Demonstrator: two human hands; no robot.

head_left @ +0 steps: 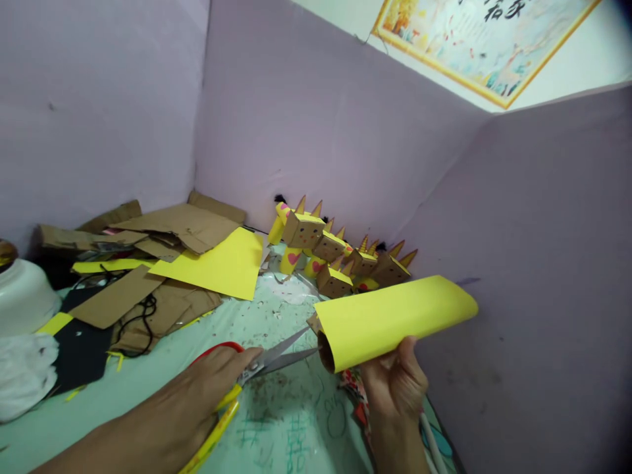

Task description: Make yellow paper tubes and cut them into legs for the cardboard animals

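Observation:
My right hand (395,385) grips a cardboard tube wrapped in yellow paper (395,319), held up slanting to the right above the table. My left hand (207,395) is closed on a pair of scissors (261,368) with red and yellow handles. The blades are parted and point right, their tips just short of the tube's open left end. Behind the tube, against the purple wall, stands a row of several small brown and yellow cardboard animal figures (340,253) with pointed ears.
A heap of brown cardboard pieces (168,227) and a yellow paper sheet (222,263) lie at the back left of the pale green table (281,428). A white bowl (24,296) and white cloth (22,372) sit at the far left. Purple walls enclose the corner.

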